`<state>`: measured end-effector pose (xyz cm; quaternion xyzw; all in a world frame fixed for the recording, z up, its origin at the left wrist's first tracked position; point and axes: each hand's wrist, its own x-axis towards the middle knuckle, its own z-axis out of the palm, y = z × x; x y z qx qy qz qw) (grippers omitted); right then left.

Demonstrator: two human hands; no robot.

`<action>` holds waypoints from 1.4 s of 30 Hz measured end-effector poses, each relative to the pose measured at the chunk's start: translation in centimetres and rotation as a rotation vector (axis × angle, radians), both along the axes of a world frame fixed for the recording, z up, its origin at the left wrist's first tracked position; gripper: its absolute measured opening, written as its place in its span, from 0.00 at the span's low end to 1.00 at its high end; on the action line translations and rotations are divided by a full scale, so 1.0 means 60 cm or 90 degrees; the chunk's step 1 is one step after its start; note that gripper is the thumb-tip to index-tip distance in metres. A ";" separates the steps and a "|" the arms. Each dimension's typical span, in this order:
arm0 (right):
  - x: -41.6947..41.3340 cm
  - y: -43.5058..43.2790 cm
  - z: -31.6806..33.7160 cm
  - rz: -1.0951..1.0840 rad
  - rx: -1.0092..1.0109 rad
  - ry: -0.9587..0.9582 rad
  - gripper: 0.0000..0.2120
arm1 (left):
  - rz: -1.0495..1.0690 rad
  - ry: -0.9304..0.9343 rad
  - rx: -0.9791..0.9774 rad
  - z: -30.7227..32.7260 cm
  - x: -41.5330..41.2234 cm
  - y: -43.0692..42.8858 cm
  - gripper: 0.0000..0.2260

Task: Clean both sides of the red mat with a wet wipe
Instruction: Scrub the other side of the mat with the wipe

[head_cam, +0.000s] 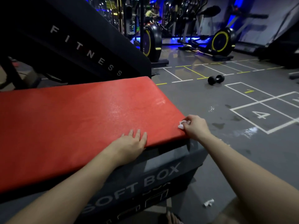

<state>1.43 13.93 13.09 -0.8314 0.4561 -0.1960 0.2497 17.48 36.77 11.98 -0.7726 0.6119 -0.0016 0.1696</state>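
Mat: flat red padded mat (72, 123), lying on top of a dark grey block printed "SOFT BOX" (161, 175).
Left hand (131, 143): fingers straight, palm flat on the mat beside its near edge; holds nothing, probably steadying it.
Right hand (196, 126): fingers curled, pinching a crumpled white wet wipe (182, 124) at the mat's near right corner.
Done: damp sheen on the right part of the upper face; judged wiped there.
Left: corner in progress; left part shows no sheen, so unclear. Underside hidden, cannot tell if cleaned.
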 end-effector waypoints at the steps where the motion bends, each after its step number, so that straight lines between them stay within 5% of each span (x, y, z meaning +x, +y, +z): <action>1: -0.006 0.003 0.003 0.004 0.003 0.004 0.09 | 0.007 0.013 -0.005 0.006 -0.003 0.003 0.24; 9: -0.085 0.035 0.014 0.046 -0.056 0.014 0.08 | -0.049 -0.035 0.028 0.017 -0.028 0.042 0.26; 16: -0.129 0.066 0.028 0.129 -0.089 0.151 0.09 | -0.115 -0.069 0.048 0.027 -0.065 0.102 0.28; 22: -0.140 0.074 0.005 0.107 -0.112 0.057 0.08 | -0.117 0.030 -0.165 0.019 -0.044 0.115 0.34; 26: -0.136 0.088 -0.001 0.130 -0.123 0.143 0.08 | -0.056 0.105 -0.251 0.032 -0.004 0.107 0.31; 31: -0.135 0.091 -0.014 0.149 -0.151 0.146 0.21 | 0.087 0.193 -0.374 0.033 0.042 0.041 0.23; 36: -0.120 0.052 -0.049 0.114 -0.175 0.081 0.17 | 0.144 0.182 -0.397 0.019 0.065 -0.049 0.11; 42: -0.088 0.022 -0.043 0.145 -0.168 -0.021 0.15 | 0.168 0.174 -0.385 0.020 0.128 -0.123 0.15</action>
